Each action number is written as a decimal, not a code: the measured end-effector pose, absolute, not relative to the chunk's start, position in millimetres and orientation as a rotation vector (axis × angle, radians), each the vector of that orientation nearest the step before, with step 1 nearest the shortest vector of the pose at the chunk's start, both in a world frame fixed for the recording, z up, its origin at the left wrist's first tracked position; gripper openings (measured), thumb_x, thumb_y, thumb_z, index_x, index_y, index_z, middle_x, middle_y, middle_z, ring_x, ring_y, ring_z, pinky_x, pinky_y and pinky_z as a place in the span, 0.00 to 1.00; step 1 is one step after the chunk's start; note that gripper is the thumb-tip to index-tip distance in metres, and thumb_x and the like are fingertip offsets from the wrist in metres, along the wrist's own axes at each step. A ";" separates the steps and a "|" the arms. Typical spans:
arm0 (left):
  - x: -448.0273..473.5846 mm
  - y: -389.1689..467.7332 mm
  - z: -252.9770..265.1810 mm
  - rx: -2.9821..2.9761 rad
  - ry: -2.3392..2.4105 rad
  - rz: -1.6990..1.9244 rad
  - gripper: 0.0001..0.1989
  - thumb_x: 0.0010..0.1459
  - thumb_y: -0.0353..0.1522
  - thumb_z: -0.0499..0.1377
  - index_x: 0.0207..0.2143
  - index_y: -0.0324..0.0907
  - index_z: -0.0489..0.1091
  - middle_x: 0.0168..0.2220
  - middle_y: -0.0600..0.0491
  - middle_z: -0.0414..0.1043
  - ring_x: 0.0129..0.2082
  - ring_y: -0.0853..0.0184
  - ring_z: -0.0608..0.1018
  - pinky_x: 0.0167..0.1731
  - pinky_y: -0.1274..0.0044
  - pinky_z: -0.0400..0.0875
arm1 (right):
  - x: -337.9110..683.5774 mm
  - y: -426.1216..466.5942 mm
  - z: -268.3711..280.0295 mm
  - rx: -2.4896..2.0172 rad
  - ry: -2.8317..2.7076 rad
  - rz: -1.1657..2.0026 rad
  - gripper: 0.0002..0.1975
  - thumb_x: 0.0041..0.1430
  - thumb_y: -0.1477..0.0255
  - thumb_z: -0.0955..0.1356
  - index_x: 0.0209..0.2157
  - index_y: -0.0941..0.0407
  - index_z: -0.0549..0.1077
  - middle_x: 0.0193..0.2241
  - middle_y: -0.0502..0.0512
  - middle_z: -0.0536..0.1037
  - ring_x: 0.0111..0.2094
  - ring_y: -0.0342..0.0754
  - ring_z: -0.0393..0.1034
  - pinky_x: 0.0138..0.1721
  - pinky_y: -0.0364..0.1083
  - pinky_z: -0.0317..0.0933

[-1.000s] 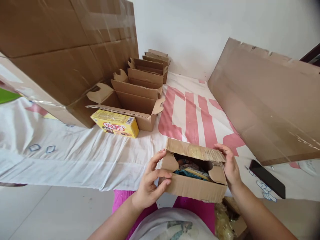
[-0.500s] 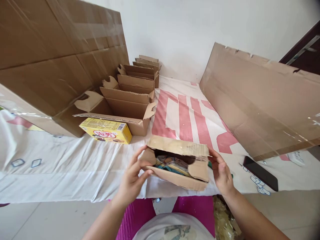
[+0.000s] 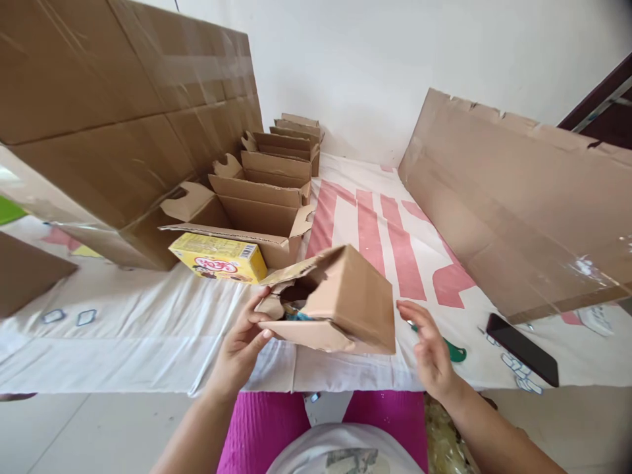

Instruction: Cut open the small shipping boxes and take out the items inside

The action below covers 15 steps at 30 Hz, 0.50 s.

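Observation:
A small cardboard box with torn, raised flaps is tilted at the table's front, its opening facing left. Blue and yellowish contents show dimly inside it. My left hand pinches the edge at the open left end, thumb on the near flap and fingers behind. Just off the box's right side, my right hand is open, holding nothing, fingers loosely stretched. Beneath and behind that hand lies a green-handled tool; its kind is partly hidden. A yellow printed carton stands behind my left hand.
Several open cardboard boxes stand in a row toward the wall. A big cardboard box rises at left, and a cardboard panel leans at right. A black phone lies at the right front of the cloth-covered table.
The box has turned and tipped, so its opening now faces left and its right side shows. My right hand has come away from it, while my left hand keeps its hold.

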<state>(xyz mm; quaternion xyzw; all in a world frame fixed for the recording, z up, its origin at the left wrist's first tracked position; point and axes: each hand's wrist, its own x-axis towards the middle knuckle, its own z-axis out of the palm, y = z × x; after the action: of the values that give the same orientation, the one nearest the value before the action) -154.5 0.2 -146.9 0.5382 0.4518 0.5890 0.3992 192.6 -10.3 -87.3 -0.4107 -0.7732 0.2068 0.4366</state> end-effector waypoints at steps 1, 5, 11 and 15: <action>-151.1 -2.2 -143.1 1.455 1.167 1.478 0.10 0.59 0.39 0.61 0.33 0.41 0.71 0.66 0.44 0.55 0.64 0.49 0.62 0.54 0.64 0.69 | 193.8 -9.4 -88.8 -1.041 -1.848 0.511 0.27 0.68 0.54 0.55 0.60 0.52 0.62 0.58 0.65 0.66 0.59 0.60 0.62 0.55 0.61 0.63; -127.2 -16.2 -125.4 1.881 1.273 1.418 0.06 0.61 0.34 0.59 0.39 0.43 0.73 0.65 0.45 0.55 0.64 0.53 0.62 0.60 0.63 0.62 | 200.1 -3.5 -95.2 -1.119 -1.792 0.578 0.29 0.67 0.52 0.56 0.61 0.53 0.61 0.58 0.65 0.68 0.57 0.59 0.66 0.53 0.57 0.66; -89.3 -32.0 -108.3 2.271 1.377 1.338 0.13 0.59 0.26 0.59 0.46 0.46 0.71 0.63 0.44 0.51 0.63 0.51 0.60 0.57 0.58 0.65 | 213.1 2.9 -96.3 -1.385 -1.649 0.495 0.16 0.68 0.63 0.60 0.52 0.52 0.69 0.49 0.58 0.77 0.50 0.52 0.72 0.47 0.50 0.69; -82.5 -29.9 -105.8 2.333 1.346 1.329 0.15 0.59 0.23 0.58 0.46 0.46 0.70 0.62 0.43 0.52 0.63 0.49 0.59 0.56 0.54 0.65 | 215.3 -5.4 -75.2 -1.242 -1.682 0.201 0.13 0.65 0.69 0.63 0.49 0.54 0.70 0.48 0.62 0.74 0.49 0.55 0.70 0.49 0.56 0.67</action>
<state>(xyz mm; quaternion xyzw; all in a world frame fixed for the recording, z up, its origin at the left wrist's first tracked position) -82.5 -29.9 -105.8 0.7750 0.4470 0.4414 0.0690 215.3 -5.4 -75.2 -0.5129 -0.6947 0.0831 0.4975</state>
